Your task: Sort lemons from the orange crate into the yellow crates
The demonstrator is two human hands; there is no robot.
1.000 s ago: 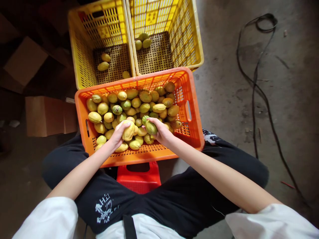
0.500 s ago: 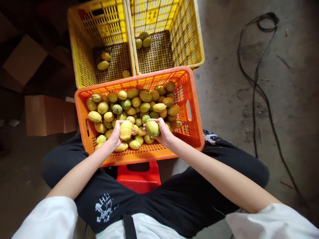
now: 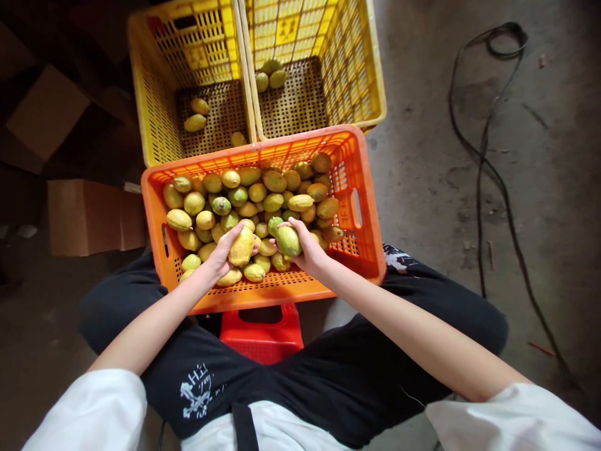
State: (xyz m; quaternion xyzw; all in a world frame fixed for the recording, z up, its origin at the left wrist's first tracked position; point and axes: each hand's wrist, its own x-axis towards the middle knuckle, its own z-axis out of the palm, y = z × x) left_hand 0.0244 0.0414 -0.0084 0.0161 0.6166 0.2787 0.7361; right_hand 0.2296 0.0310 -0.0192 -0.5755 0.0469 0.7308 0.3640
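Note:
A yellow lemon rests in my left hand, its fingers curled beneath and the thumb along its top. My right hand is closed round a greener lemon. Both hands are held over the front half of an orange crate, which holds many yellow and green lemons. Beside the fruit in my right hand shows another green lemon; whether it is held too I cannot tell.
Behind the orange crate stand a left yellow crate with a few yellow lemons and a right yellow crate with several green ones. A red stool is in front, cardboard boxes at left, a black cable on the floor at right.
Both lemons have been turned about in my fingers, while the hands stay over the orange crate. The crates and the fruit in them look unchanged.

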